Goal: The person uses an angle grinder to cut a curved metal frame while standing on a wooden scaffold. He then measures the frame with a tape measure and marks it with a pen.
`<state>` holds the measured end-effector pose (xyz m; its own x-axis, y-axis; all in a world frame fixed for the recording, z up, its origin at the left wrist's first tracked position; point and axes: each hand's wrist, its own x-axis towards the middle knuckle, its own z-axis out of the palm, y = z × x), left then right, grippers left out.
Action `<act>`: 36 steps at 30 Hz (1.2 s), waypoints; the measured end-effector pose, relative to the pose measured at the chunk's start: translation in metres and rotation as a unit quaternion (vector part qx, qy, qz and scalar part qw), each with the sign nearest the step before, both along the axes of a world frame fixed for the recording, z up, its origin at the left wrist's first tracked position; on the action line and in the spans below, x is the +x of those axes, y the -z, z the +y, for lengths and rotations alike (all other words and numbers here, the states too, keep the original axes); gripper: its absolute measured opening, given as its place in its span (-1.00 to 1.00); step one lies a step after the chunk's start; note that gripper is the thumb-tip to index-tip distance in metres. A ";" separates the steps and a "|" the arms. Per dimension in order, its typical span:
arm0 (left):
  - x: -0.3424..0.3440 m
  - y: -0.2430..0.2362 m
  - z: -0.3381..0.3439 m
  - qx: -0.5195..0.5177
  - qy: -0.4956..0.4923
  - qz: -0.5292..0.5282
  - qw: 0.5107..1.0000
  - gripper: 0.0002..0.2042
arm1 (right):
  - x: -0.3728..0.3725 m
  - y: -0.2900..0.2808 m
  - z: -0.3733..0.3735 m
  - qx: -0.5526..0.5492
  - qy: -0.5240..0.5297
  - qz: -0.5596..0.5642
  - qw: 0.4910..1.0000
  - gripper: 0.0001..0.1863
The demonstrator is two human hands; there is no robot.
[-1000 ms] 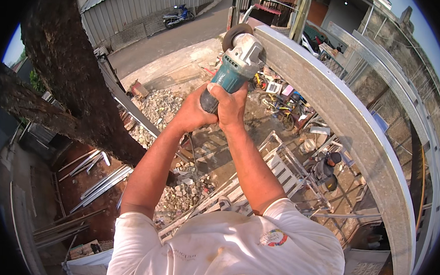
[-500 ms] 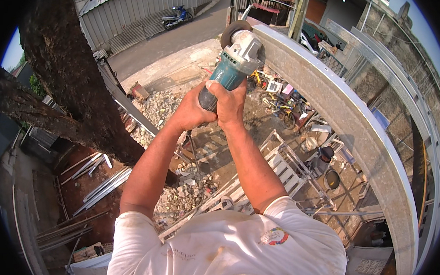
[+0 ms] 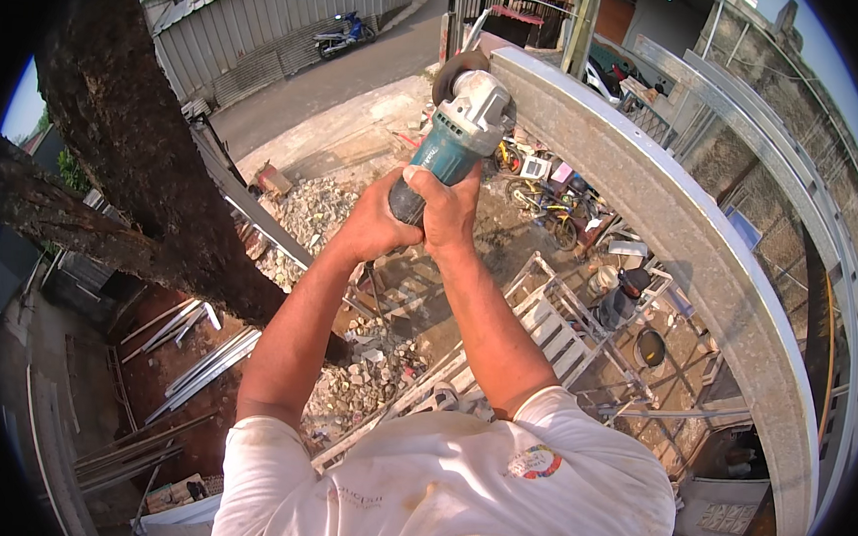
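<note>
Clearly, both hands are closed around a grinder (image 3: 452, 138), which sits just left of the far end of a long grey metal beam (image 3: 665, 212). The left hand (image 3: 378, 217) and the right hand (image 3: 449, 206) grip its dark rear part, one from each side, most fingers hidden behind it. Whether its dark disc (image 3: 449, 75) touches the beam cannot be told from this angle.

Lettering runs along the grinder's teal casing. The white shirt (image 3: 457, 483), at the near end of the beam and left of it, carries a round, many-coloured badge and some faint printing.

Well left of the beam, a thick tree trunk (image 3: 136, 126) blocks part of the yard. Between trunk and beam lie broken rubble (image 3: 311, 208) and a pale slatted frame (image 3: 542, 332), partly covered by the right arm. Closer to the beam, on its left, are a bicycle (image 3: 557, 224), a co-worker (image 3: 623, 300) and a bucket (image 3: 650, 348). Far beyond the beam's end, to its left, stands a blue motorbike (image 3: 344, 35).
</note>
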<state>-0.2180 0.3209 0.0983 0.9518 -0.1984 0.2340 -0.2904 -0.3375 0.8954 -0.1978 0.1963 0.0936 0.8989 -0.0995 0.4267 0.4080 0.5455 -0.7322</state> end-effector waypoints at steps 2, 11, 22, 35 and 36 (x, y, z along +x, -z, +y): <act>-0.003 -0.001 -0.003 -0.010 0.011 0.003 1.000 -0.22 | -0.001 0.004 -0.001 0.004 0.003 0.008 1.000 -0.24; -0.004 0.012 0.000 -0.011 0.003 -0.026 1.000 -0.26 | -0.004 0.009 0.001 -0.004 0.023 -0.020 1.000 -0.28; -0.028 0.014 -0.006 -0.054 -0.037 -0.008 0.998 -0.27 | -0.014 0.002 -0.002 -0.063 -0.010 -0.049 0.997 -0.31; -0.075 0.095 0.011 -0.145 -0.141 0.123 0.972 -0.37 | -0.027 0.072 0.029 -0.121 -0.198 0.150 0.961 -0.38; -0.079 0.107 0.021 -0.153 -0.123 0.141 0.970 -0.35 | -0.025 0.079 0.035 -0.126 -0.205 0.165 0.956 -0.45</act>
